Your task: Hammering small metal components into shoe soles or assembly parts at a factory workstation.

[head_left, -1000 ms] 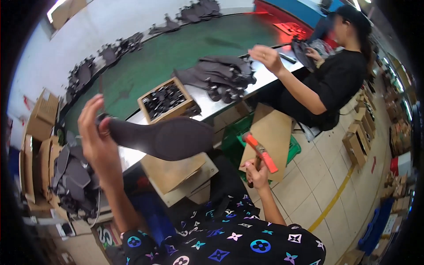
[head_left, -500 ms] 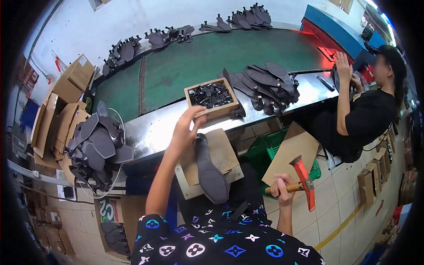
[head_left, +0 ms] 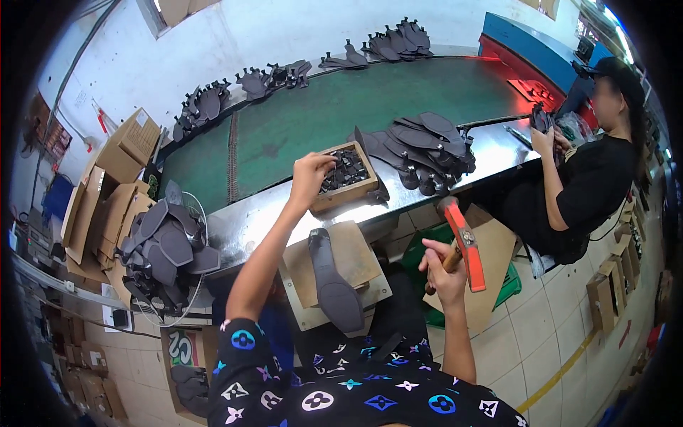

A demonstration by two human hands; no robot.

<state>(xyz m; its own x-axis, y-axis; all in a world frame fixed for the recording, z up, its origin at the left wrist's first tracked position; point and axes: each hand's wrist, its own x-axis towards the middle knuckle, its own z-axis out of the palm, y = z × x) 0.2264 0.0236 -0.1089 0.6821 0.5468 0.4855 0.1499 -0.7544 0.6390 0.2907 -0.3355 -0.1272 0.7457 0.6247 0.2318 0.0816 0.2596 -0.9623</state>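
Note:
My left hand [head_left: 309, 176] reaches over the left side of a wooden box [head_left: 346, 194] full of small black pieces [head_left: 350, 168]. Its fingers are drawn together at the pieces; what is between them, if anything, is too small to make out. My right hand [head_left: 446, 279] grips the wooden handle of a hammer [head_left: 466, 249] with an orange-red head, raised off to the right. In front of me a dark grey shoe sole [head_left: 336, 288] with a heel lies on a brown board [head_left: 361, 257], set over a pale plate [head_left: 306, 317]. Neither hand touches it.
Stacked soles [head_left: 430, 146] lie right of the box on the metal edge [head_left: 245, 224] of a green conveyor [head_left: 299, 107]. More soles fill a wire basket [head_left: 205, 267] at left, beside cardboard boxes [head_left: 135, 146]. A co-worker [head_left: 594, 171] sits at right near a green crate [head_left: 509, 285].
My left hand has moved up from beside the sole's heel to the pieces in the box, its fingers closing. The hammer has swung upward and slightly left. The co-worker's hands have lowered.

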